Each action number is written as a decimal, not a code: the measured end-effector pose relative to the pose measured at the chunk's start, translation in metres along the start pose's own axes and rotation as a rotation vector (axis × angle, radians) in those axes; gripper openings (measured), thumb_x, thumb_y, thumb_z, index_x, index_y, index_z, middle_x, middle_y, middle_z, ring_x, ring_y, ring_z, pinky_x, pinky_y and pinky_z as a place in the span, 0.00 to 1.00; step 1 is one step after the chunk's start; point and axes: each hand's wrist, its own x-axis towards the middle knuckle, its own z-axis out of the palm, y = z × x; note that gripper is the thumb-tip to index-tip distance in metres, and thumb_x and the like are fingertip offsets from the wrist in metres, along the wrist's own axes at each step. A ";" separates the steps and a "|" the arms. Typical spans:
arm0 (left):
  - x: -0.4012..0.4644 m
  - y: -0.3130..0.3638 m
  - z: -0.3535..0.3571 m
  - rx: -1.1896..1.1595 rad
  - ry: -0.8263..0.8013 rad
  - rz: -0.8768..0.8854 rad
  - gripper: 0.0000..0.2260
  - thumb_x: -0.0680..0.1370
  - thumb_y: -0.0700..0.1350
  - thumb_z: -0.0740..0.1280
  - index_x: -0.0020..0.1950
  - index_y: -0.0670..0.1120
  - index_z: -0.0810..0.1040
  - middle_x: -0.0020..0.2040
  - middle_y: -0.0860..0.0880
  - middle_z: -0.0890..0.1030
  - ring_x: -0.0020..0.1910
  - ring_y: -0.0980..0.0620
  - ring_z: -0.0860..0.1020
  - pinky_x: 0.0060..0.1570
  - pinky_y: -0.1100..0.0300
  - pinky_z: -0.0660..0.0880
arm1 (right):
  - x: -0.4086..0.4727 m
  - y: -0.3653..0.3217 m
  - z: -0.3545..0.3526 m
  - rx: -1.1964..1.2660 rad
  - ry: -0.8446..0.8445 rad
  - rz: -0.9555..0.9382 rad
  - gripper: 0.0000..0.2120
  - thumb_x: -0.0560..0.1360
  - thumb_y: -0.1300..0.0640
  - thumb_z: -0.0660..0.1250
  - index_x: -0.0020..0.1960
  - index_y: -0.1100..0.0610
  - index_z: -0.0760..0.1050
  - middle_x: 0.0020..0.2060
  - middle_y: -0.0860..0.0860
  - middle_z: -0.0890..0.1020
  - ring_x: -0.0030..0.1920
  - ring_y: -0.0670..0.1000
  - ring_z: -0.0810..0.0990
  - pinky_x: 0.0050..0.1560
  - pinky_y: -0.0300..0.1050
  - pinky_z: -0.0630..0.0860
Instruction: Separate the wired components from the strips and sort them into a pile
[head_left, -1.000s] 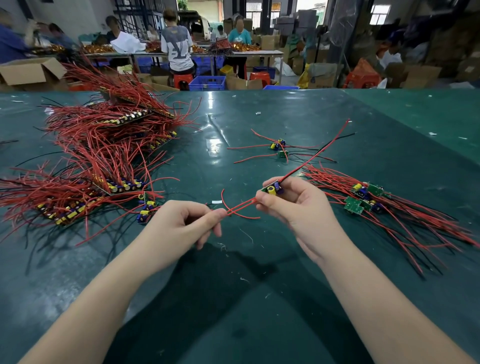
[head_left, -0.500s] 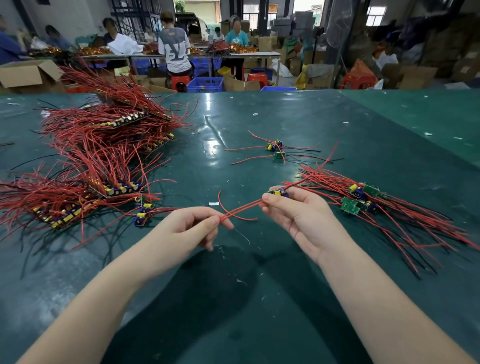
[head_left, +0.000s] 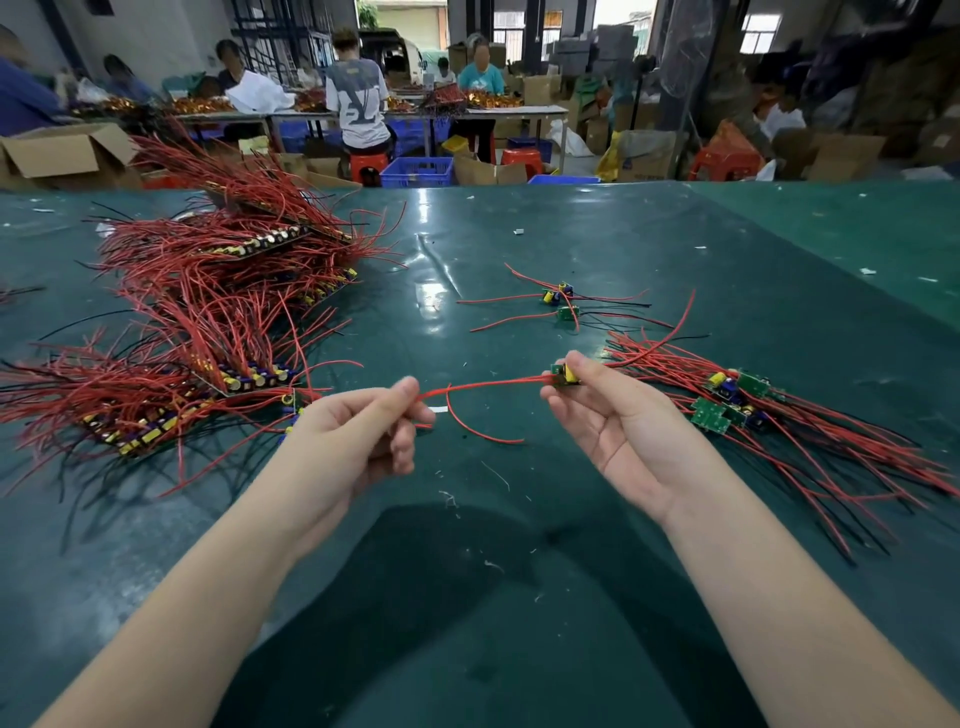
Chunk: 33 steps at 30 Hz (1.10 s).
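Note:
My right hand (head_left: 618, 421), palm up, pinches a small green wired component (head_left: 563, 373) with a yellow part between thumb and fingertips. Its red wires (head_left: 488, 385) stretch left to my left hand (head_left: 358, 436), which pinches their ends between thumb and forefinger. One loose red wire loops down between the hands. Right of my right hand lies the pile of separated components (head_left: 737, 400) with long red and black wires. On the left lie the strips (head_left: 244, 379) still bristling with red wires, stacked in a big heap.
Two or three loose components (head_left: 561, 301) lie farther back at mid-table. The green table (head_left: 519, 597) carries small scraps near me. Beyond its far edge are cardboard boxes (head_left: 62, 153), blue crates (head_left: 418, 171), stools and people working at other tables.
My hands have drawn apart, pulling the red wires straight between them. My right hand has turned palm up and moved right toward the pile, and the wire that stood up to the right has dropped.

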 end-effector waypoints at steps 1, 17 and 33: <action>0.000 0.002 -0.001 -0.045 0.008 -0.009 0.15 0.65 0.58 0.69 0.32 0.47 0.83 0.24 0.52 0.71 0.23 0.56 0.69 0.27 0.66 0.72 | 0.000 0.000 0.000 0.009 -0.010 0.018 0.05 0.64 0.58 0.73 0.33 0.59 0.84 0.37 0.56 0.85 0.37 0.50 0.85 0.35 0.35 0.79; 0.002 0.009 0.001 -0.298 0.077 0.039 0.13 0.70 0.53 0.66 0.31 0.47 0.83 0.25 0.55 0.72 0.24 0.60 0.72 0.29 0.68 0.75 | -0.003 0.001 0.006 0.028 -0.020 -0.068 0.11 0.65 0.61 0.71 0.46 0.63 0.81 0.38 0.59 0.85 0.38 0.53 0.85 0.36 0.36 0.80; 0.005 0.005 0.002 -0.275 0.051 -0.041 0.25 0.83 0.49 0.54 0.34 0.46 0.85 0.28 0.51 0.75 0.26 0.55 0.74 0.30 0.66 0.76 | 0.009 -0.025 -0.026 0.316 0.463 -0.239 0.06 0.76 0.73 0.62 0.47 0.64 0.73 0.49 0.57 0.77 0.46 0.51 0.81 0.53 0.40 0.79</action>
